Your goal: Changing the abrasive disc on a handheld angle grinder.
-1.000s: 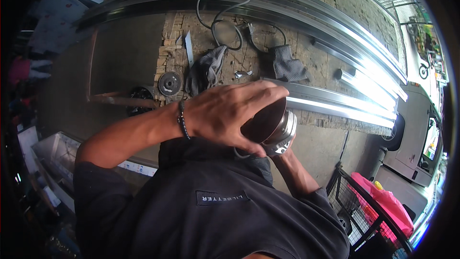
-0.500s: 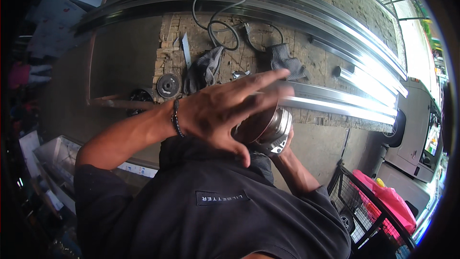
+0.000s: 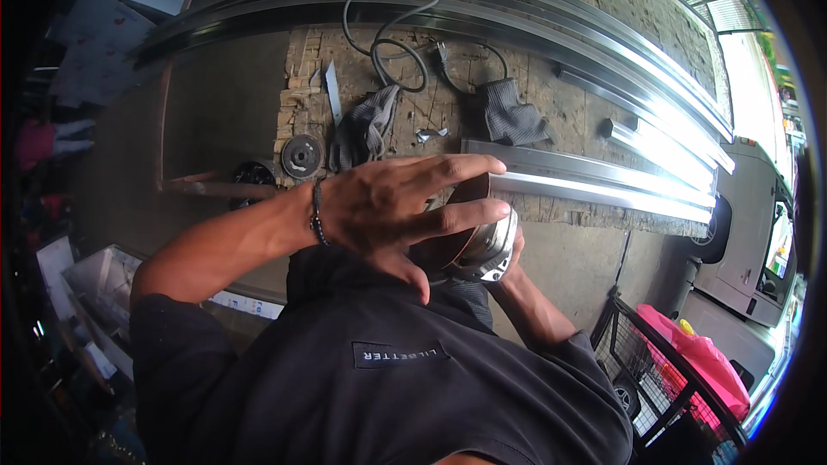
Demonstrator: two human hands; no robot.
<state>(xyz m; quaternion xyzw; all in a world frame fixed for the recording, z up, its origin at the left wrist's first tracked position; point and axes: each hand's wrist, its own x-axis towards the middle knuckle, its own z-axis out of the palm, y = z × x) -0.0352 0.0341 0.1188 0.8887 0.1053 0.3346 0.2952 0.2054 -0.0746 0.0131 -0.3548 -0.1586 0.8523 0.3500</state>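
Note:
My right hand (image 3: 517,250), mostly hidden behind the tool, grips the body of an angle grinder (image 3: 493,250) in front of my belly. A brown disc (image 3: 469,194) sits at its head, facing my left hand (image 3: 392,211). That hand has its fingers stretched out and spread across the disc, with the fingertips at its far rim and the thumb apart below. A beaded bracelet circles the left wrist. Just beyond lie a grey glove (image 3: 369,125), a second grey cloth or glove (image 3: 512,112), a round dark disc (image 3: 303,156) and a small shiny metal piece (image 3: 431,134).
Long metal profiles (image 3: 551,21) stretch across the worn wooden bench (image 3: 413,112), with shorter ones (image 3: 603,185) at its near right. A grey power cord (image 3: 379,47) with a plug loops behind the gloves, beside a flat metal strip (image 3: 333,90). A mesh cart (image 3: 663,362) and vehicle (image 3: 741,232) stand right.
My left hand, blurred earlier with its fingers raised, has come down a little and left, fingertips now over the disc's rim. The grinder has shifted slightly left.

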